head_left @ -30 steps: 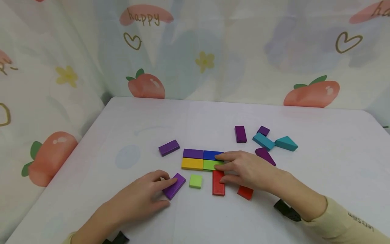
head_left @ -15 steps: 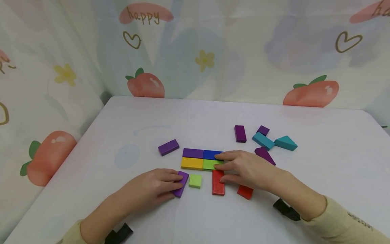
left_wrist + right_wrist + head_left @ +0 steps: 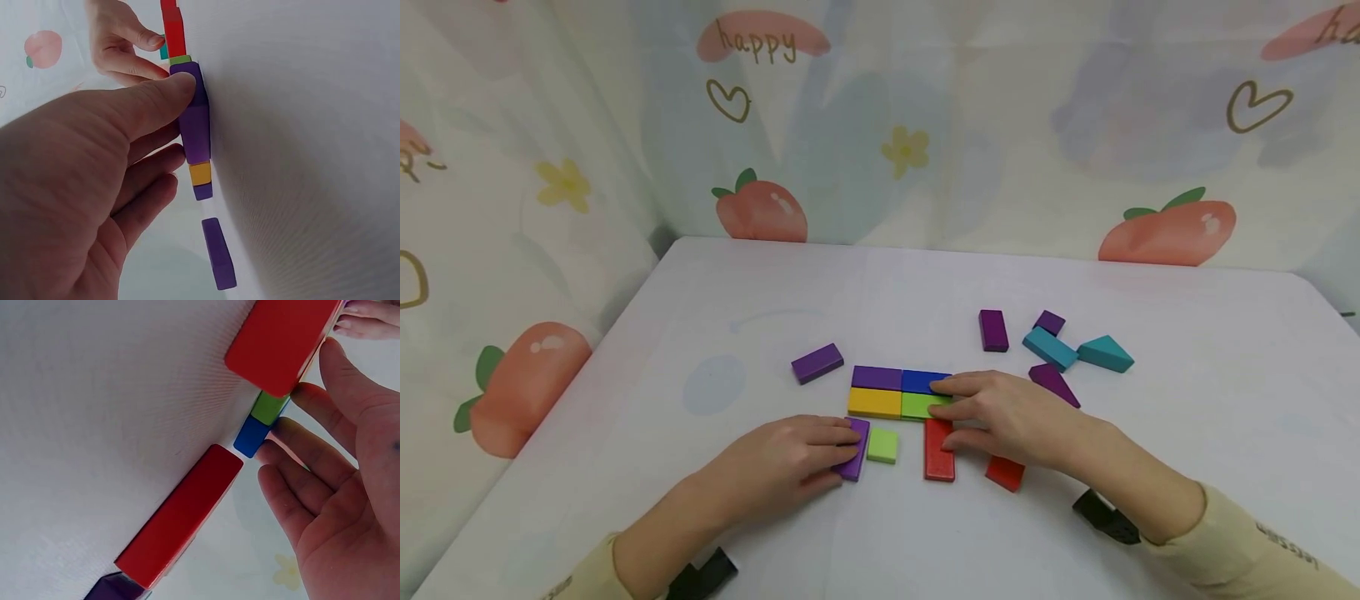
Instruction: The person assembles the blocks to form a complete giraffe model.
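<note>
In the head view my left hand (image 3: pixel 790 458) holds a purple block (image 3: pixel 857 454), its thumb (image 3: pixel 183 84) at the block's side and its fingertips over the top. Right beside that block lies a small light green block (image 3: pixel 882 447). Above them a purple block (image 3: pixel 877 378), a blue block (image 3: pixel 921 382), a yellow block (image 3: pixel 875 403) and a green block (image 3: pixel 917 406) form two tight rows. My right hand (image 3: pixel 1003 417) rests with extended fingers on the blue and green blocks, its thumb at a standing-out red block (image 3: pixel 939 454) under the green one.
A second red block (image 3: pixel 1004 473) lies partly beneath my right hand. Further back are loose purple blocks (image 3: pixel 993 331), a teal block (image 3: pixel 1049 348) and a teal triangular piece (image 3: pixel 1106 353). One purple block (image 3: pixel 817 363) sits left of the rows. A printed curtain (image 3: pixel 970 125) hangs behind the table.
My left hand has slid the purple block rightward and turned it more upright, bringing it beside the small light green block. More of its fingers lie over the block. My right hand has stayed in place.
</note>
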Available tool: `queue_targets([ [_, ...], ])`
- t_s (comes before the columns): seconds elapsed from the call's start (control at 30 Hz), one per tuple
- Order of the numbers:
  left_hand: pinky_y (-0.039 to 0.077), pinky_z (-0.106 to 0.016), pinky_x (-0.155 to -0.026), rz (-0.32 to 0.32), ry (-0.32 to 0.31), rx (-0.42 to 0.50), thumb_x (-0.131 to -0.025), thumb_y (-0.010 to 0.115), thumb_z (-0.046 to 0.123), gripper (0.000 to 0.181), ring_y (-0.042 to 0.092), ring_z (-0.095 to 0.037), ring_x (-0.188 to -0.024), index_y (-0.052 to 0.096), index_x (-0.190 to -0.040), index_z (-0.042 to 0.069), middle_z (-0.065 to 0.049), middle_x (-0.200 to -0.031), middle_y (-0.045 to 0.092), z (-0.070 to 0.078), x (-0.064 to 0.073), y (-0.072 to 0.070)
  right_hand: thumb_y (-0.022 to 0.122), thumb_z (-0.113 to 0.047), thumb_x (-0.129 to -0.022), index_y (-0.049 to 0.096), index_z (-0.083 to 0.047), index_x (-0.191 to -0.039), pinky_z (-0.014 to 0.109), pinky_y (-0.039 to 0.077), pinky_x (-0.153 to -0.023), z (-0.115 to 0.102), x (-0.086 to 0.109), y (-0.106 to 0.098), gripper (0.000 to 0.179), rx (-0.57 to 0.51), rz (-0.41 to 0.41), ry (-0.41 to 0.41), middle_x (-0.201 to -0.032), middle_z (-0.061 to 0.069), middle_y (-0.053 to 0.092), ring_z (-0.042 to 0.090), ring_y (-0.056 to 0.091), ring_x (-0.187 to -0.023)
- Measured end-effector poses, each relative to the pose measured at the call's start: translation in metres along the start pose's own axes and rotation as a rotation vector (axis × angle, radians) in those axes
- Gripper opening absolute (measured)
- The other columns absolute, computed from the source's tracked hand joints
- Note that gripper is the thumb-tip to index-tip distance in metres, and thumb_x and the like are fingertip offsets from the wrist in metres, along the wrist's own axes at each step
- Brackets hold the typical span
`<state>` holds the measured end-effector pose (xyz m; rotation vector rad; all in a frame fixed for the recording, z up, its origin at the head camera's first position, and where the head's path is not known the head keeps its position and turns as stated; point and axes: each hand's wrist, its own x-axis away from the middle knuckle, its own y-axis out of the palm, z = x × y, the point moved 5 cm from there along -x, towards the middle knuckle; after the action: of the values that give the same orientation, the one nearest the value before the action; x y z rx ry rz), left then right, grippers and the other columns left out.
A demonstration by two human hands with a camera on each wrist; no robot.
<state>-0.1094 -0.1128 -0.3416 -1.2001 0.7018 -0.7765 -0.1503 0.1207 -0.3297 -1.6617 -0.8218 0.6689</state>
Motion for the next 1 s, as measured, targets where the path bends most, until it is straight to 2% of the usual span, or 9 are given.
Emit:
queue_targets([
  [0.23, 0.049, -0.034, -0.100, -0.056, -0.006, 0.032, -0.094, 0.075, 0.021, 0.041, 0.056, -0.014, -0.128, 0.068, -0.134, 0.013, 0.001, -0.136, 0.064, -0.0004, -0.0025, -0.0002, 0.079, -0.030, -0.089, 0.074, -0.013, -0.125, 0.040, 0.055, -0.091, -0.0001, 0.0005, -0.0003, 0.040, -0.009, 0.002, 0.007, -0.131, 0.010, 0.066, 0.029, 0.062, -0.121],
  [0.47, 0.049, -0.034, -0.101, -0.049, 0.003, 0.034, -0.095, 0.074, 0.021, 0.041, 0.056, -0.014, -0.128, 0.067, -0.135, 0.012, 0.001, -0.135, 0.064, -0.0006, -0.0055, 0.0001, 0.079, -0.030, -0.089, 0.074, -0.014, -0.126, 0.040, 0.055, -0.091, 0.0000, 0.0005, -0.0003, 0.041, -0.007, -0.003, 0.012, -0.131, 0.009, 0.066, 0.029, 0.062, -0.121],
  [1.0, 0.049, -0.034, -0.102, -0.039, -0.019, 0.054, -0.095, 0.073, 0.020, 0.038, 0.056, -0.015, -0.129, 0.069, -0.132, 0.012, 0.000, -0.135, 0.064, -0.0031, -0.0067, 0.0017, 0.079, -0.031, -0.089, 0.074, -0.013, -0.126, 0.040, 0.055, -0.092, -0.0004, 0.0003, 0.0003, 0.041, 0.001, -0.001, 0.009, -0.130, 0.009, 0.066, 0.029, 0.062, -0.121],
])
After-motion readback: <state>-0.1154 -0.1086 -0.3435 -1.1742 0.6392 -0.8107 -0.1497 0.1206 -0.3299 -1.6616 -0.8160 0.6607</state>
